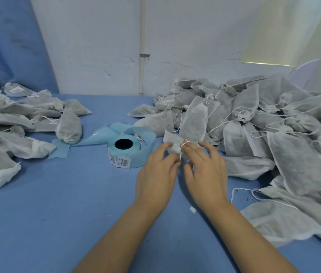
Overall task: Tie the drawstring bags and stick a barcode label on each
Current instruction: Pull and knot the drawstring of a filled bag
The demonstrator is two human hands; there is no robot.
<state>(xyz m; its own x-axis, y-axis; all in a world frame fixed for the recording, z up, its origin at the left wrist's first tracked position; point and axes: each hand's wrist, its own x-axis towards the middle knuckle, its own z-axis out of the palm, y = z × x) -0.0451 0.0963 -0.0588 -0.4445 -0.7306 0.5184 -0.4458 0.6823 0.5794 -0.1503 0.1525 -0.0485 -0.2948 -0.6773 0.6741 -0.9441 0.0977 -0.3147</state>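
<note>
on the blue cloth-covered table (57, 203) lie two piles of grey-white non-woven drawstring bags, a left heap (17, 119) and a right heap (254, 119), too many to count, plus one pale blue roll of barcode labels (134, 154). just beyond the two hands sits one white bag (172, 139), its long axis running away from the person, gathered neck nearest. the left hand (155, 174) grips the neck; the right hand (205, 170) pinches its white drawstring (180, 152).

A blue cloth-covered bench (57, 194) is backed by a scuffed white wall (96, 46); a white vertical pipe (142, 36) is clamped there, and blue fabric (8, 36) is hung at left.
</note>
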